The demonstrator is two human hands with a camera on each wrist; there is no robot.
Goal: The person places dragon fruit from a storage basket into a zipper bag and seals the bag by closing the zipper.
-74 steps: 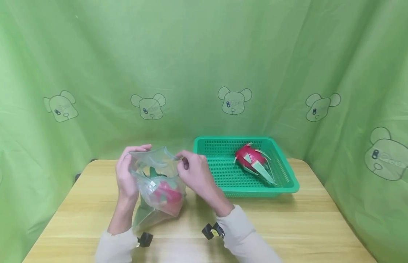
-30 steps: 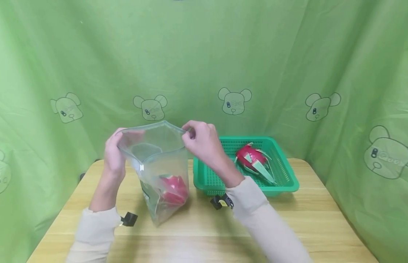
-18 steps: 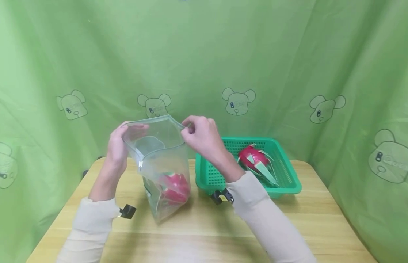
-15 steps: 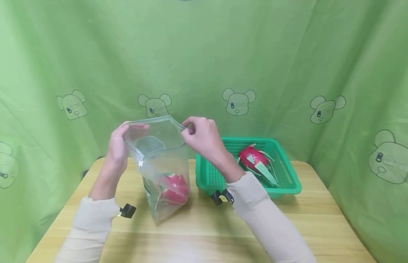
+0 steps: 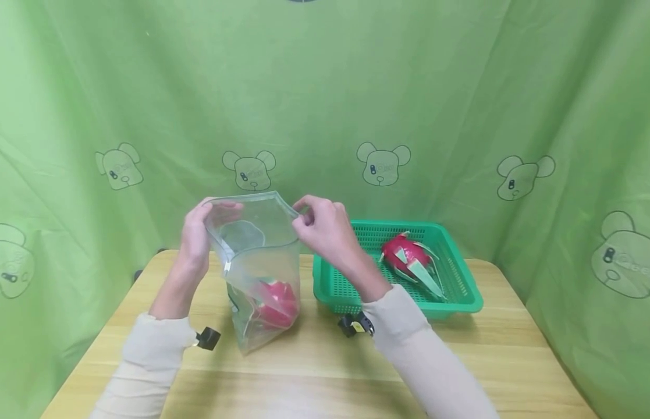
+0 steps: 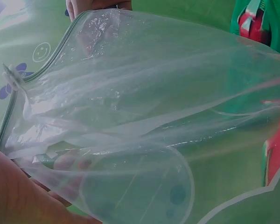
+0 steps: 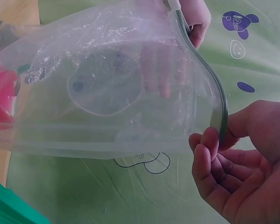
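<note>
**Two hands hold an open zip bag upright, one dragon fruit inside**

Head view: A person stands a clear zip bag (image 5: 256,262) on a wooden table (image 5: 461,361) and holds its mouth apart. The left hand (image 5: 196,235) grips the bag's left rim, fingers curled over the edge; the right hand (image 5: 325,227) pinches the right rim between thumb and fingertips. A red dragon fruit (image 5: 274,302) sits at the bottom of the bag. Just to the right, a green basket (image 5: 461,291) holds a second dragon fruit (image 5: 408,259), untouched. A green cloth with bear prints (image 5: 382,163) hangs behind.

Left wrist view: The bag (image 6: 144,107) fills the frame, its zip edge (image 6: 51,56) unsealed and curving away. Part of the left hand (image 6: 14,196) shows at the lower left, fingers pressed against the film.

Right wrist view: The right hand (image 7: 242,163) clamps the zip strip (image 7: 217,112) between thumb and fingers; the left hand's fingers show through the film on the far side.

Judged from these views, one fruit is bagged, the bag is not yet sealed, and one fruit is left in the basket.
</note>
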